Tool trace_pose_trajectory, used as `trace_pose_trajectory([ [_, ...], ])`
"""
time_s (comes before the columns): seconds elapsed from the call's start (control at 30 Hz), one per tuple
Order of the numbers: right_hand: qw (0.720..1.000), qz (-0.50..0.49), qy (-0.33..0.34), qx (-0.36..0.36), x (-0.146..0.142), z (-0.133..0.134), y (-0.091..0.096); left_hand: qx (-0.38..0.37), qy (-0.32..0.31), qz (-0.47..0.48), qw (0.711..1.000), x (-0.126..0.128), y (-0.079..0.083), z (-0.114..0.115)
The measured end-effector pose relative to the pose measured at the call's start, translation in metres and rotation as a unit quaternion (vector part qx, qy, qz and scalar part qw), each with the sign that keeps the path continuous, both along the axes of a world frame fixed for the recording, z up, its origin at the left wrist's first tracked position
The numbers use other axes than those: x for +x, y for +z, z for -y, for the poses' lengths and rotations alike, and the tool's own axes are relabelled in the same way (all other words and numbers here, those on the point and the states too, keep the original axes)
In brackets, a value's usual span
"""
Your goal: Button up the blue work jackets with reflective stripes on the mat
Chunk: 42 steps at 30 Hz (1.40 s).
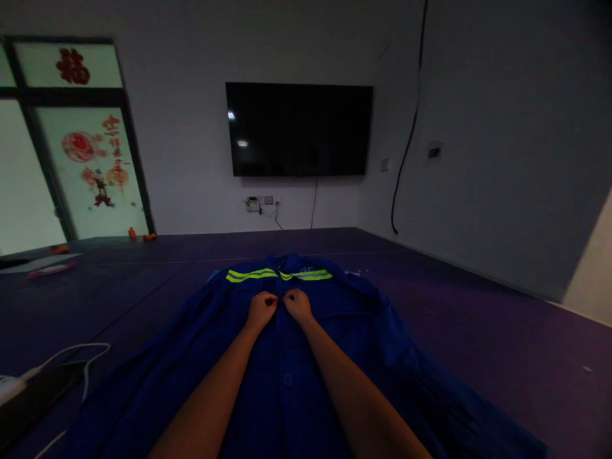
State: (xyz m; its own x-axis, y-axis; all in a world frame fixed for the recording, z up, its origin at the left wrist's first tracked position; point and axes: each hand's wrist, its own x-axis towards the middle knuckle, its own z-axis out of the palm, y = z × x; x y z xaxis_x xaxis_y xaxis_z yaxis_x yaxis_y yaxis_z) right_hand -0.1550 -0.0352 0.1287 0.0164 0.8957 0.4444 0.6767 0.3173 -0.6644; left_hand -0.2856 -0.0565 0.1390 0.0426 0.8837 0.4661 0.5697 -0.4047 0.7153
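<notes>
A blue work jacket (335, 338) with yellow-green reflective stripes across the chest lies spread out, front side up, its collar pointing away from me. My left hand (262, 309) is closed in a pinch on the front opening, just below the stripes. Beside it, my right hand (297, 306) pinches the other side of the same opening. The fingertips of both hands nearly meet at the jacket's middle line. Any button between them is too small and dark to make out. Lower down the front, a round button shows.
The jacket lies on a dark purple surface (478, 331). At the lower left are a white cable (86, 347) and a dark object (43, 395). A television (301, 131) hangs on the far wall, and a black cable (412, 121) dangles to its right.
</notes>
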Motion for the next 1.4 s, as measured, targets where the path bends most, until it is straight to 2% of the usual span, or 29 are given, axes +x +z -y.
trace_pose_trajectory([
  [0.53,0.999,-0.032,0.021,-0.008,-0.0004,0.0061,0.0015,-0.014,0.0,0.002,1.0,0.0015,-0.005,-0.0014],
  [0.9,0.999,-0.023,0.023,-0.017,0.0,0.0059,0.001,-0.008,0.008,-0.058,0.998,0.0017,-0.0036,-0.0019],
  [1.4,0.999,-0.03,0.019,-0.023,-0.0009,0.009,0.0039,-0.002,-0.021,0.002,1.0,0.0021,-0.004,0.0002],
])
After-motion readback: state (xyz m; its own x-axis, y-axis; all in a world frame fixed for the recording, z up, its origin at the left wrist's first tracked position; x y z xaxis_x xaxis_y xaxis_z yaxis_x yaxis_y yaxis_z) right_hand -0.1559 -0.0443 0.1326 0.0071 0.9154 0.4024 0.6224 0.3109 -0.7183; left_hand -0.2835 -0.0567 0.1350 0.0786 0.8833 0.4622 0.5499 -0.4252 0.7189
